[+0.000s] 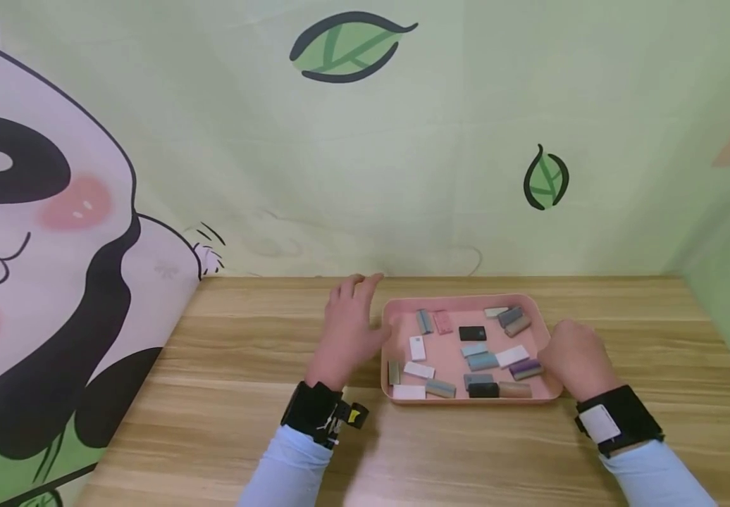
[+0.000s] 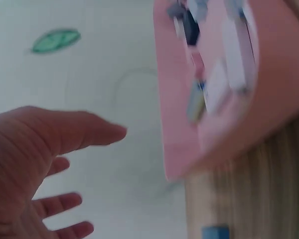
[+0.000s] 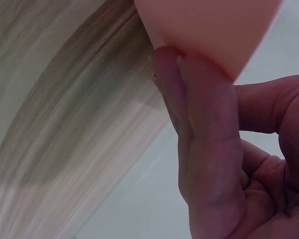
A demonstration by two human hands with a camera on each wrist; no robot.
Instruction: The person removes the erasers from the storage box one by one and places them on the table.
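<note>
A shallow pink tray (image 1: 454,304) lies on the wooden table with several small eraser-like blocks scattered in it. Its right end is pinched by my right hand (image 1: 577,359). In the right wrist view, the fingers (image 3: 209,114) press the outside of the pink wall, their tips close to its lower edge, and the thumb reaches behind the wall. My left hand (image 1: 350,327) stands at the tray's left end with fingers spread and holds nothing. The left wrist view has its thumb (image 2: 89,130) apart from the pink wall. Among the blocks are a black one (image 1: 472,334) and a purple one (image 1: 526,369).
A small blue block (image 2: 216,232) lies on the table outside the tray in the left wrist view; my left hand hides that spot in the head view. Wooden tabletop (image 1: 244,422) surrounds the tray. Behind it hangs a green cloth (image 1: 403,176) with a panda and leaves.
</note>
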